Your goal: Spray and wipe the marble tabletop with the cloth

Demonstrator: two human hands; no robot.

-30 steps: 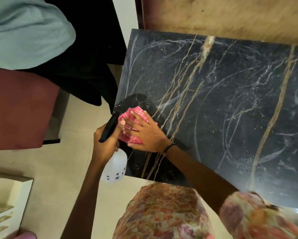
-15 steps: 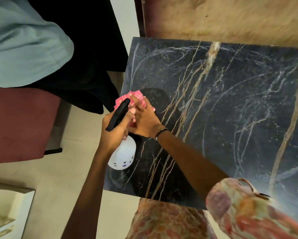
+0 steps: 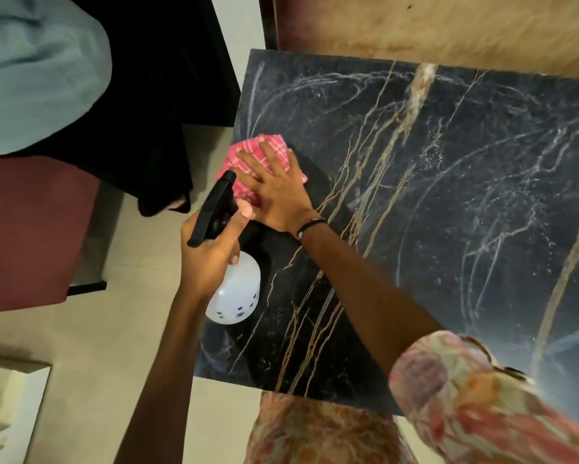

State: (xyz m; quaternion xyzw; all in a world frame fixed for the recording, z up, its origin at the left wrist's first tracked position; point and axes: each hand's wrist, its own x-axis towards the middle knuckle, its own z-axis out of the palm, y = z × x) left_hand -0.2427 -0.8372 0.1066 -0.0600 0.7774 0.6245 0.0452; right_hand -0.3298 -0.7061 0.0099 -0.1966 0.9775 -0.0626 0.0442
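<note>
The right hand (image 3: pixel 274 192) lies flat, fingers spread, pressing the pink checked cloth (image 3: pixel 274 149) onto the marble tabletop (image 3: pixel 448 195) near its left edge — the cloth bunched, its length running along that edge. The left hand (image 3: pixel 208 259) is wrapped tight around the spray bottle (image 3: pixel 236 296), held over the table's left edge — white body hanging downward, black head (image 3: pixel 211 209) slanting up toward the cloth.

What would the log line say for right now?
left hand: holds spray bottle | right hand: flat on pink cloth | cloth: on tabletop, left edge | step: wiping
</note>
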